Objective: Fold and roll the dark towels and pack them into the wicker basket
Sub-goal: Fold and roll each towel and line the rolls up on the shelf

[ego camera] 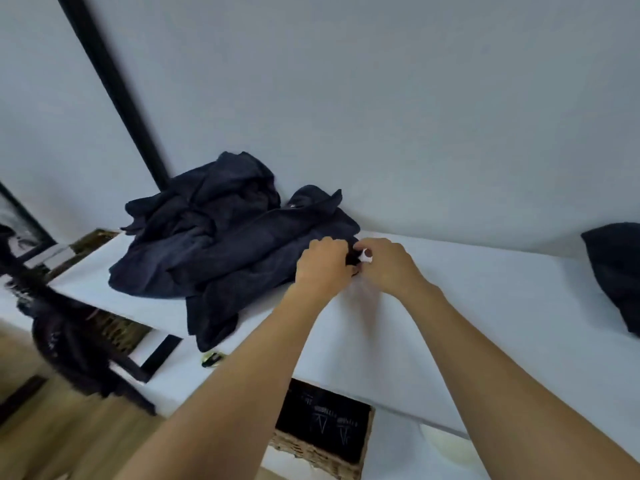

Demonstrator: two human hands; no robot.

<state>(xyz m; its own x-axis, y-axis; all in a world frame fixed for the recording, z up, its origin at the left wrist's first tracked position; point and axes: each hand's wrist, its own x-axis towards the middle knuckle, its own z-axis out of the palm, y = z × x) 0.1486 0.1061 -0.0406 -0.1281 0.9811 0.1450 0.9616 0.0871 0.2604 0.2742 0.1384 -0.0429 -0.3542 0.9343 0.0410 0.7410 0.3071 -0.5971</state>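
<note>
Head | left hand point(322, 263), right hand point(388, 265) | pinching towel pile point(221, 237) edge

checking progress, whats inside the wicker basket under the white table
The woven wicker basket holds dark folded fabric with pale printed marks. The white tabletop covers its far part, and deeper layers are hidden.

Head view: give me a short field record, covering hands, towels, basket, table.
left hand: grips right edge of towel pile
right hand: pinches same edge, beside left hand
towel pile: unfolded heap on white table, against wall
wicker basket: below table's near edge, dark printed fabric inside
dark bundle: on table, far right, partly cut off
</note>
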